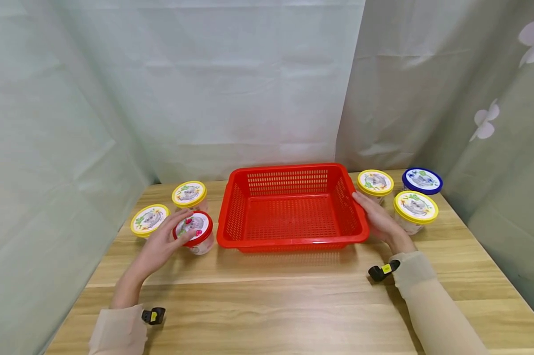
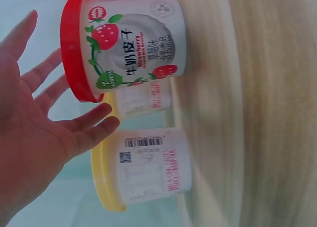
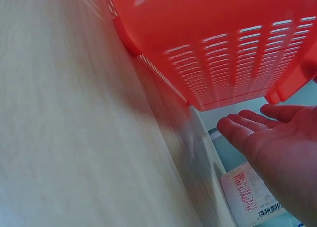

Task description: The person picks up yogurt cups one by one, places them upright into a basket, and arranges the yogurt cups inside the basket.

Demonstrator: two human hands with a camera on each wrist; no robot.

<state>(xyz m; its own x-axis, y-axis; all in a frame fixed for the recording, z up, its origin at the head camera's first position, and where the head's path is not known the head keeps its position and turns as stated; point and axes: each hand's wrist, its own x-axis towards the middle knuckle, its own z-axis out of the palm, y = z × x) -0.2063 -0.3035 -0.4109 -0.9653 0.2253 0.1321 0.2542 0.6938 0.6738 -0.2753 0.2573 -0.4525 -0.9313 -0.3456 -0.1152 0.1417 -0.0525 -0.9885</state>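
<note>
My left hand (image 1: 160, 244) reaches over a strawberry milk drink tub (image 1: 202, 246) with a red lid, its fingers spread and fingertips right at the lid. In the left wrist view the tub (image 2: 133, 43) stands on the table, fingers apart behind its lid. My right hand (image 1: 377, 217) is at the right rim of a red plastic basket (image 1: 289, 241). In the right wrist view its fingers (image 3: 242, 125) are straight beside the basket's slotted wall. Two yellow-lidded tubs (image 1: 149, 220) (image 1: 189, 194) stand near the left hand.
Right of the basket stand two more yellow-lidded tubs (image 1: 375, 182) (image 1: 415, 207) and a blue-lidded tub (image 1: 422, 180). Everything rests on a wood-grain table (image 1: 267, 305). Pale curtains (image 1: 249, 88) hang behind it and along both sides.
</note>
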